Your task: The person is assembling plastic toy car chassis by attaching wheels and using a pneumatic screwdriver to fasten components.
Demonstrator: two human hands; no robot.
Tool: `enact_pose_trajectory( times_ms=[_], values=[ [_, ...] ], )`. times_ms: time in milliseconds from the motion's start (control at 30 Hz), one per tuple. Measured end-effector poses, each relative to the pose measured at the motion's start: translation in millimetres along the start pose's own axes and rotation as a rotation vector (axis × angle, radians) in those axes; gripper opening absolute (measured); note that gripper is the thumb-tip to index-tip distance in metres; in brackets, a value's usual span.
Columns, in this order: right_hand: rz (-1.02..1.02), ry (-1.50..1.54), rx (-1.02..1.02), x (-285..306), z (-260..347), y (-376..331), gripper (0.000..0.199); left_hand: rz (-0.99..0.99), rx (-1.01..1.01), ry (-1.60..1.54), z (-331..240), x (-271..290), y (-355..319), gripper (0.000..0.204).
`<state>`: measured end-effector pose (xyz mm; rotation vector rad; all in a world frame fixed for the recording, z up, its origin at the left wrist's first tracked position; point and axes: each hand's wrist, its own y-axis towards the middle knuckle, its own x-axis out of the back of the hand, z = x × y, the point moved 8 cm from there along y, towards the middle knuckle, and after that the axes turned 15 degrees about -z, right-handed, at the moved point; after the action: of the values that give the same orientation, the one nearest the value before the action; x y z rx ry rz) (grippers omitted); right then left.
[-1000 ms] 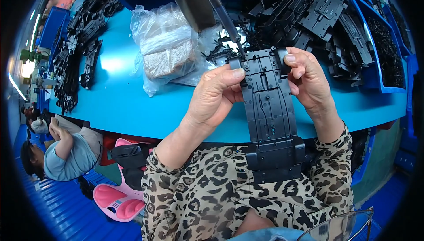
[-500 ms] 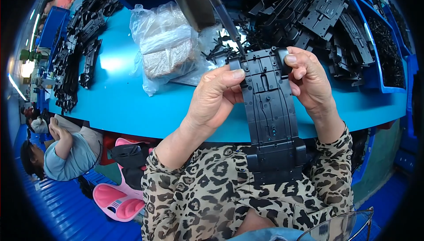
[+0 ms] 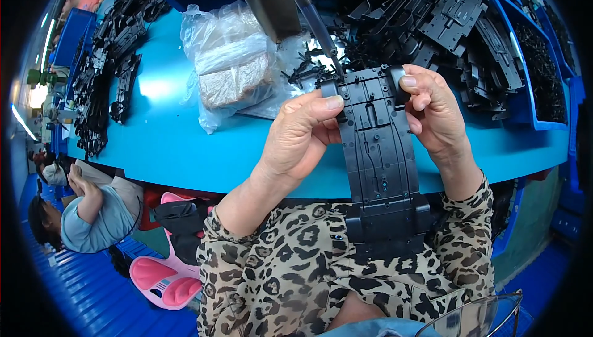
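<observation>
A long black plastic chassis plate (image 3: 378,152) with grooves, small holes and raised side lugs extends from the table's middle back toward my body. My left hand (image 3: 299,130) pinches its far left corner, thumb on top and fingers underneath. At the far right corner, my right hand (image 3: 435,112) grips it with the thumb against the curved lug. Just beyond the plate's far edge, the tip of a slim metal tool with a wooden-coloured top, a soldering iron or driver (image 3: 312,19), points down. Small black parts (image 3: 315,62) lie behind it.
On the blue table (image 3: 185,152), a clear plastic bag with a block-shaped bundle (image 3: 235,65) stands left of centre. Black plastic parts (image 3: 117,59) pile up far left, and more plates (image 3: 454,16) at back right. A blue bin (image 3: 537,65) holds small parts. A person (image 3: 92,213) sits at left.
Both hands keep the same grip on the chassis plate. The plate has shifted only very slightly to the right; nothing else has visibly moved.
</observation>
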<state>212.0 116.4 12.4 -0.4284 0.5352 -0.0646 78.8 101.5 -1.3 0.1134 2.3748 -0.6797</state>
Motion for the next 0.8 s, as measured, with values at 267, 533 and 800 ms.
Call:
enact_pose_trajectory(
  times_ms=[267,533,800],
  values=[
    [0.004,0.000,0.004,-0.8,1.0,-1.0,0.015,0.014,0.006,0.010,-1.1,-2.5,-0.8,0.021],
    [0.011,0.004,0.006,-0.2,0.7,-1.2,0.015,0.030,0.014,0.052,-2.3,-4.0,-1.7,0.023],
    [0.001,0.006,-0.001,0.1,1.6,-2.8,0.014,0.026,0.017,0.048,-3.1,-5.3,-1.5,0.023]
  ],
)
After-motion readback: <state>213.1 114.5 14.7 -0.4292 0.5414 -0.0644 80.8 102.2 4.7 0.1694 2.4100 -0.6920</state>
